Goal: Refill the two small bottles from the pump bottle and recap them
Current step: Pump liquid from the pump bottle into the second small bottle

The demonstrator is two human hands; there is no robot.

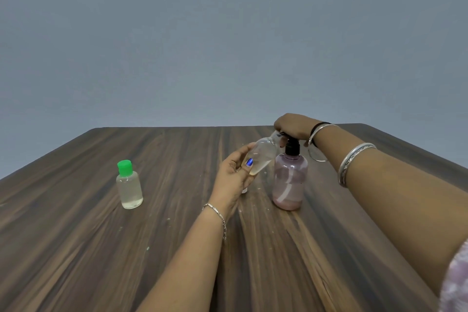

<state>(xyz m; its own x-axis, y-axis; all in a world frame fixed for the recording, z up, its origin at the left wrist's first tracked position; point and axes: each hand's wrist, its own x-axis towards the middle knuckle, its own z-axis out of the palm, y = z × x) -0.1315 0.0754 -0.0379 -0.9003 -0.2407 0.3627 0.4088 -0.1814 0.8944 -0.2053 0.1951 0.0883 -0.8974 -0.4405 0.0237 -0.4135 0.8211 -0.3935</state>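
Note:
My left hand (236,172) holds a small clear bottle (262,156), uncapped and tilted, its mouth up under the pump's nozzle. A little pale liquid lies in its lower end. My right hand (293,128) rests on top of the black pump head of the pink pump bottle (290,180), which stands upright on the table with some pink liquid at its bottom. A second small clear bottle (129,189) with a green cap stands upright at the left, apart from both hands. A small white thing (244,190), perhaps a cap, peeks out under my left hand.
The dark wooden table (177,248) stretches to a far edge in front of a plain grey-blue wall. A few pale specks and drips lie on the wood near the bottles.

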